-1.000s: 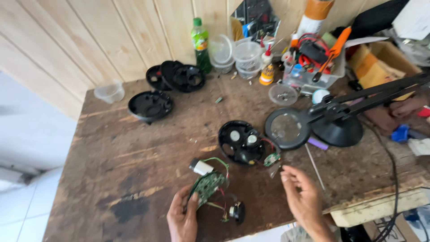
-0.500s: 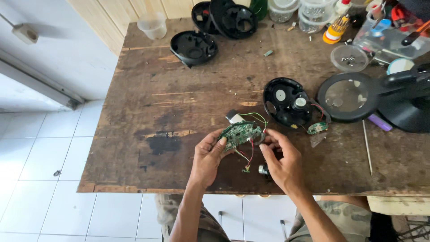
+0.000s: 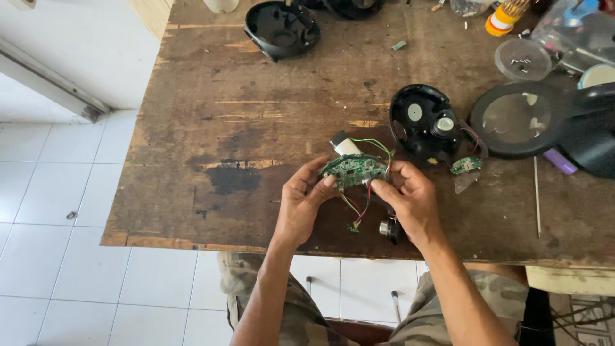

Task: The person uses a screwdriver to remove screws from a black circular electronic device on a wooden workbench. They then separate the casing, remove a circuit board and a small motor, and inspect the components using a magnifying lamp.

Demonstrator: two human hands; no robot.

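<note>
Both hands, left [image 3: 306,200] and right [image 3: 410,200], pinched the green board [image 3: 353,170] between them, above the counter's [image 3: 192,154] near edge, bare wood to the left.

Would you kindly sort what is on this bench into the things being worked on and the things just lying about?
In hand:
- green circuit board, held between left hand and right hand
- its coloured wires
- small white block wired to it

Lying about:
- open black round housing
- second black shell
- magnifier lamp
- clear dish of screws
- thin rod
</note>
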